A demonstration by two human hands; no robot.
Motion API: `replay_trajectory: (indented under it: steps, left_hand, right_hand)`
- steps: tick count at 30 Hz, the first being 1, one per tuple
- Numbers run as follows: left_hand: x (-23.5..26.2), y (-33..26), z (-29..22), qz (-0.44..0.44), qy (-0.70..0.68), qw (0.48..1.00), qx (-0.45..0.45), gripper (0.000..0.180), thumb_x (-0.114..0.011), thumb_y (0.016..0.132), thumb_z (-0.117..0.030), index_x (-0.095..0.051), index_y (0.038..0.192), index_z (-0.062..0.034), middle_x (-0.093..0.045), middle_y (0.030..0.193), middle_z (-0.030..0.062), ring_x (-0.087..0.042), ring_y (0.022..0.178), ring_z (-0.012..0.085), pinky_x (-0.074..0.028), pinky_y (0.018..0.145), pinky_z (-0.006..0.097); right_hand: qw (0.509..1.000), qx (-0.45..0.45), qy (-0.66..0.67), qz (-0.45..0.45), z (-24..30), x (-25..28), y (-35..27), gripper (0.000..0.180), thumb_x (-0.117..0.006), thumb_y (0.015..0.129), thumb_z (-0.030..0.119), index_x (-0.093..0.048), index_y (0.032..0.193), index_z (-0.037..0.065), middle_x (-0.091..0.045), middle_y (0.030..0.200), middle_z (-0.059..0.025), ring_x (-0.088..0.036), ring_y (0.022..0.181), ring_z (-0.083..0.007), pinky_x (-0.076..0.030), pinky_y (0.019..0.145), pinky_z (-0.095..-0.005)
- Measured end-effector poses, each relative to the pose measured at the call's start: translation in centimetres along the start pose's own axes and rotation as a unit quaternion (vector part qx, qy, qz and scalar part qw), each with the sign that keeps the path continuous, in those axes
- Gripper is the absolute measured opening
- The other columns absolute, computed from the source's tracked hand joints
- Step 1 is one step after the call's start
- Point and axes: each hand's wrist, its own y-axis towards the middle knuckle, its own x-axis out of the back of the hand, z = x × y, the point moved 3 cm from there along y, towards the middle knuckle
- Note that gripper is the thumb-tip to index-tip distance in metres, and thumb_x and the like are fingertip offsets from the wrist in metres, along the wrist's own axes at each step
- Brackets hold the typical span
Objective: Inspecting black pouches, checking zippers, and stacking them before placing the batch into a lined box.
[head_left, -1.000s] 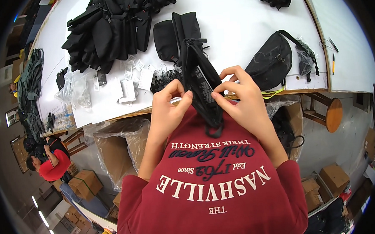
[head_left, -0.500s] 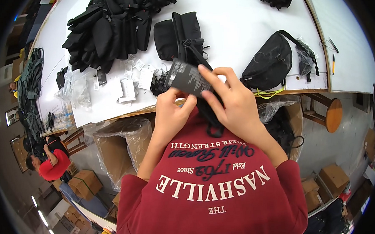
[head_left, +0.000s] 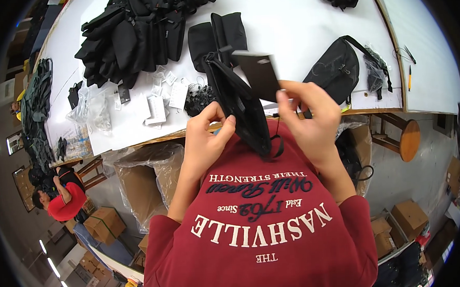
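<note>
In front of my chest hangs a small black zippered pouch (head_left: 245, 119), slanting down and toward me, its top apparently parted. My left hand (head_left: 208, 137) pinches its left edge between thumb and fingers. My right hand (head_left: 314, 119) grips the lower corner of a dark hang tag (head_left: 260, 78), which stands up beside the pouch. A thin black cord shows beneath the right fingers. Just beyond the pouch, another black bag (head_left: 230, 31) lies on the white table (head_left: 286, 26). A heap of small black items (head_left: 199, 99) sits past my left hand.
Black bags (head_left: 128, 45) are piled at the far left, with white tags (head_left: 156, 110) and clear plastic bags (head_left: 96, 113) nearer. A black waist bag (head_left: 335, 68) lies right, near a pen (head_left: 409, 78). Below the table's edge stand a plastic-lined carton (head_left: 144, 187) and a stool (head_left: 409, 142).
My right hand has moved right, and the tag has swung upright, away from my left hand. The pouch now shows lengthwise, with my left hand on its edge.
</note>
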Motion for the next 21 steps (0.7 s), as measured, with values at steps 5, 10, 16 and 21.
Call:
replay_trajectory:
  steps: [5, 10, 16, 21]
  left_hand:
    - [0.0, -0.2, -0.4, 0.002, -0.026, 1.000, 0.007, 0.020, -0.064, 0.080, -0.006, -0.048, 0.071, 0.0029, -0.053, 0.060, 0.0080, -0.053, 0.059, 0.0118, -0.043, 0.059, 0.026]
    - [0.1, -0.3, -1.6, 0.010, 0.029, 0.999, 0.007, 0.020, -0.065, 0.078, -0.007, -0.048, 0.070, 0.0019, -0.053, 0.060, 0.0082, -0.053, 0.057, 0.0144, -0.043, 0.059, 0.027]
    - [-0.1, -0.4, -2.2, 0.020, 0.051, 0.999, -0.003, 0.020, -0.065, 0.077, -0.006, -0.048, 0.070, 0.0012, -0.053, 0.061, 0.0089, -0.052, 0.055, 0.0188, -0.043, 0.057, 0.029]
    - [-0.3, -0.5, -1.9, 0.027, 0.041, 0.999, -0.013, 0.020, -0.066, 0.076, -0.006, -0.048, 0.071, 0.0007, -0.052, 0.062, 0.0088, -0.052, 0.056, 0.0211, -0.042, 0.057, 0.030]
  right_hand:
    - [0.974, -0.119, 0.188, 0.046, 1.5, 0.2, -1.0, 0.009, -0.067, 0.081, 0.000, -0.060, 0.086, 0.001, -0.066, 0.074, -0.0052, -0.059, 0.059, -0.0057, -0.044, 0.052, -0.0197]
    - [0.988, -0.046, 0.007, 0.149, 0.4, -1.6, -1.4, 0.010, -0.067, 0.075, 0.004, -0.057, 0.078, 0.002, -0.054, 0.070, -0.0065, -0.054, 0.063, -0.0194, -0.044, 0.057, -0.0314]
    - [0.982, 0.012, -0.056, 0.178, 0.5, -2.3, -1.6, 0.009, -0.065, 0.074, 0.008, -0.058, 0.073, 0.003, -0.046, 0.080, -0.0089, -0.049, 0.078, -0.0251, -0.041, 0.067, -0.0360]
    - [0.979, 0.010, -0.093, 0.179, 0.6, -1.7, -1.0, 0.009, -0.066, 0.074, 0.009, -0.059, 0.075, 0.004, -0.045, 0.082, -0.0094, -0.049, 0.078, -0.0261, -0.041, 0.065, -0.0367]
